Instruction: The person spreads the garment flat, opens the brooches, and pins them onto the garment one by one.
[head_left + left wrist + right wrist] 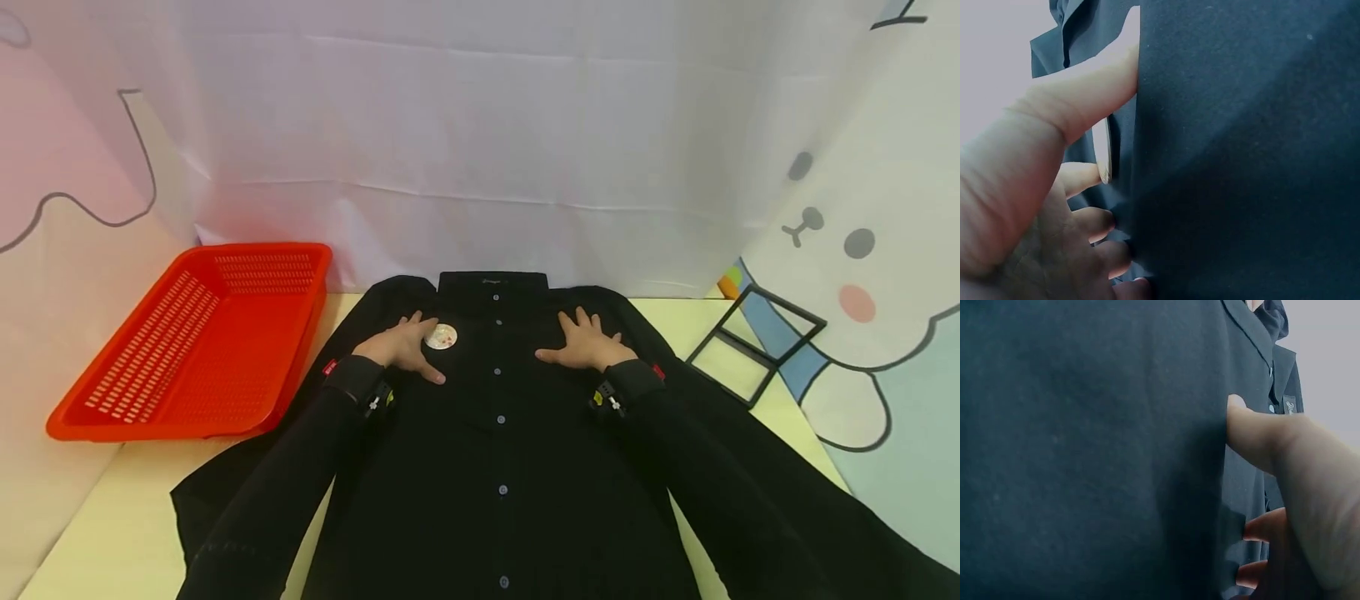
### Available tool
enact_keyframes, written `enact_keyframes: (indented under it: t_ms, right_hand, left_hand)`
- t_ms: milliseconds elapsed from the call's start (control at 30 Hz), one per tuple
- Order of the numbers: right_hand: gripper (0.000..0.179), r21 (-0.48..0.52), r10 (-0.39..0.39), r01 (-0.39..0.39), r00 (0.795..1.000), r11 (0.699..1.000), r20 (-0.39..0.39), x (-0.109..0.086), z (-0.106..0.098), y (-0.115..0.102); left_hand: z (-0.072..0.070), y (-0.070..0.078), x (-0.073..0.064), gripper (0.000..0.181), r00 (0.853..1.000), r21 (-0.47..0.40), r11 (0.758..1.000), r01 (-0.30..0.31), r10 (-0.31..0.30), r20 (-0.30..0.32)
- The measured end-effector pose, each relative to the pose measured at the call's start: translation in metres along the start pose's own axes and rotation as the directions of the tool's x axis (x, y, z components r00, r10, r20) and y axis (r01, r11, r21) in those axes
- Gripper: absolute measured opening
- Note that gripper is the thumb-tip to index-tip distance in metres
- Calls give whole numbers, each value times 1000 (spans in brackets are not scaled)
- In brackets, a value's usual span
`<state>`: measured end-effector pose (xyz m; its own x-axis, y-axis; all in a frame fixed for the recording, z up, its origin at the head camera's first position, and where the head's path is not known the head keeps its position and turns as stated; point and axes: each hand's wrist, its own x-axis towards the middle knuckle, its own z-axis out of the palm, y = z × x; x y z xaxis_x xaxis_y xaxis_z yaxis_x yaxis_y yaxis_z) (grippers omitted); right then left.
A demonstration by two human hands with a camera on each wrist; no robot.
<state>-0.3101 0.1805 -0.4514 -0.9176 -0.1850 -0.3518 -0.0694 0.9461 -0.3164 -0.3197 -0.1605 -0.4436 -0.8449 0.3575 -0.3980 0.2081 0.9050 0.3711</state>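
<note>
A black button-up shirt [498, 450] lies spread front side up, its collar [492, 283] at the far end and its sleeves angling down to both sides. On the upper left chest my left hand [401, 346] rests with the thumb spread from the other fingers. A round whitish disc [441, 337] with small reddish marks is beside it; in the left wrist view a fingertip meets the edge of the disc [1102, 150]. Across the button row, my right hand [587, 343] lies on the opposite chest with fingers spread. The right wrist view shows its thumb [1254, 428] against the cloth.
A red plastic basket [296, 367] with perforated walls stands at the left, beside the shirt's sleeve. To the right, a dark two-window frame [771, 360] lies by the table's edge. Pale yellow tabletop [112, 517] shows around the shirt, and a white sheet [480, 150] hangs behind.
</note>
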Motion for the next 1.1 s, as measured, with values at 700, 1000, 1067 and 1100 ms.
enact_keyframes:
  t_ms: [700,1000,1067,1100]
  right_hand:
    - [95,84,-109,125,980,989,-169,-6,16,22]
    - [93,27,-141,148,972,989,-186,-61,24,7]
    - [94,13,-138,142,977,990,-161,-71,28,6]
    - [94,5,-140,142,979,990,-150,-75,31,7]
  left_hand:
    - [23,7,-26,121,967,-4,998,-64,61,-248]
    - [47,31,-77,122,975,-33,999,-8,0,-223]
    - [51,30,-81,124,979,-40,999,19,-27,-203]
    - [54,28,-82,125,980,-37,999,32,-39,-194]
